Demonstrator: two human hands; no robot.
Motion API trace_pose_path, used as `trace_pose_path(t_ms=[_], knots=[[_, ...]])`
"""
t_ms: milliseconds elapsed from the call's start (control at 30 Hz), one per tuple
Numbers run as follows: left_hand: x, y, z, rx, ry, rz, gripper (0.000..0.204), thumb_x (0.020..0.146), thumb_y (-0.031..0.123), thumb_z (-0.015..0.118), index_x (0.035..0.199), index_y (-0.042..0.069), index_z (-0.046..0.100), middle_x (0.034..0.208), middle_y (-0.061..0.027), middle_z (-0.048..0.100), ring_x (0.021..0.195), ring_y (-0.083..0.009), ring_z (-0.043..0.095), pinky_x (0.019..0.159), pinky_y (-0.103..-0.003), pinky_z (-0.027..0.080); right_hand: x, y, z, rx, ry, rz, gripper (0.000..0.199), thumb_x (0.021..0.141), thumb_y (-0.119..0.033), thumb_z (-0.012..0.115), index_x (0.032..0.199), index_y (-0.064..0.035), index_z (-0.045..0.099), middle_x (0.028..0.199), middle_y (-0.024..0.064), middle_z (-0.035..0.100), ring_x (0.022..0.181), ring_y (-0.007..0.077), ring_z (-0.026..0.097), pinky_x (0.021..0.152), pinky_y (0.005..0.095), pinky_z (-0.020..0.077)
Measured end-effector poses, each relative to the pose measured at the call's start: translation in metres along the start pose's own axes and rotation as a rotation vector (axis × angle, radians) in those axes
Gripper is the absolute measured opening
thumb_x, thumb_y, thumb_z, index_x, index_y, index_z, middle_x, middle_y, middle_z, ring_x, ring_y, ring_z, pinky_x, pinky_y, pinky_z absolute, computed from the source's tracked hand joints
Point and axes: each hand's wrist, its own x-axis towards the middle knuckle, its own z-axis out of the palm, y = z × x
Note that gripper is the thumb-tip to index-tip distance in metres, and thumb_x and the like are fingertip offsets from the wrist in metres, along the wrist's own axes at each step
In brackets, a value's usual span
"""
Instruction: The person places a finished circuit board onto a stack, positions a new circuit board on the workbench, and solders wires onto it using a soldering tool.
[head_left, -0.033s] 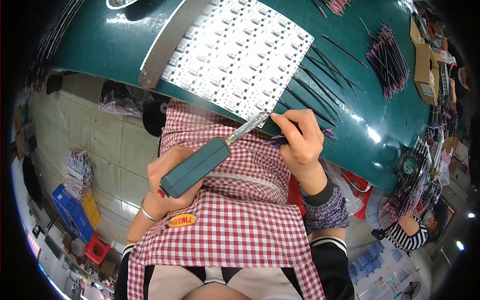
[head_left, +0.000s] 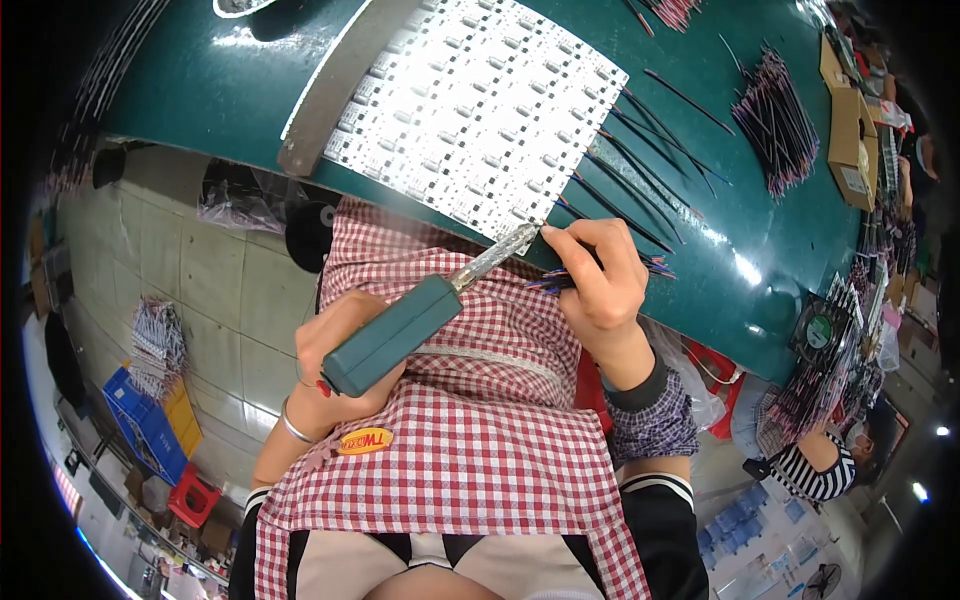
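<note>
- Hardly anything moves since the earlier frame: the soldering gun point(head_left: 395, 335) keeps its tip at the lower corner of the white board point(head_left: 480, 110), so work seems to sit at that joint.
- Left hand point(head_left: 335, 340): wrapped round the gun's green body.
- Right hand point(head_left: 608, 285): fingertips narrow at the corner, bunch of wires point(head_left: 552, 281) under the palm; fingertip hold, cannot tell.
- Count: one gun, one board upper centre, one dark bar point(head_left: 343, 88); right-edge wires point(head_left: 655, 175) overlap, uncountable.

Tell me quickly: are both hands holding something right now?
Left hand: closed around a green-handled soldering iron.
Right hand: closed, holding thin dark wires.
</note>
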Motion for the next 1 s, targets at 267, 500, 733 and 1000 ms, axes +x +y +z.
trace_pose_path(t_ms=[267, 500, 733, 1000], knots=[[0.000, -0.002, 0.000, 0.029, 0.031, 0.072, 0.022, 0.063, -0.005, 0.073, 0.084, -0.005, 0.067, 0.082, -0.0160, 0.067, 0.069, -0.0292, 0.068, 0.061, -0.033, 0.055, 0.001, -0.002, 0.001, -0.106, 0.014, -0.069, 0.034, 0.063, -0.002, 0.069, 0.096, 0.0006, 0.070, 0.086, 0.0098, 0.060, 0.073, 0.0246, 0.061, 0.056, 0.0321, 0.0487], [-0.004, 0.005, -0.001, 0.073, 0.092, 0.040, 0.022, 0.066, -0.003, 0.077, 0.087, -0.005, 0.071, 0.088, -0.0183, 0.070, 0.076, -0.0320, 0.072, 0.065, -0.034, 0.058, -0.008, 0.002, 0.005, 0.010, 0.090, 0.008, 0.044, 0.060, 0.008, 0.066, 0.103, 0.0014, 0.072, 0.088, 0.0101, 0.062, 0.075, 0.0261, 0.061, 0.060, 0.0326, 0.0502], [-0.004, 0.002, 0.000, 0.069, 0.077, 0.058, 0.023, 0.065, -0.003, 0.076, 0.088, -0.005, 0.071, 0.091, -0.0189, 0.070, 0.079, -0.0321, 0.072, 0.069, -0.035, 0.059, -0.008, 0.001, 0.001, 0.041, 0.060, 0.036, 0.054, 0.053, 0.015, 0.061, 0.103, 0.0002, 0.072, 0.088, 0.0115, 0.063, 0.077, 0.0275, 0.062, 0.064, 0.0351, 0.0500], [0.001, 0.000, 0.003, 0.007, 0.016, 0.071, 0.026, 0.064, -0.006, 0.072, 0.090, -0.007, 0.067, 0.091, -0.0178, 0.069, 0.079, -0.0300, 0.071, 0.070, -0.033, 0.057, -0.002, 0.000, -0.002, -0.023, -0.032, -0.004, 0.055, 0.048, 0.010, 0.057, 0.101, 0.0007, 0.070, 0.089, 0.0122, 0.061, 0.079, 0.0298, 0.061, 0.064, 0.0371, 0.0489]])
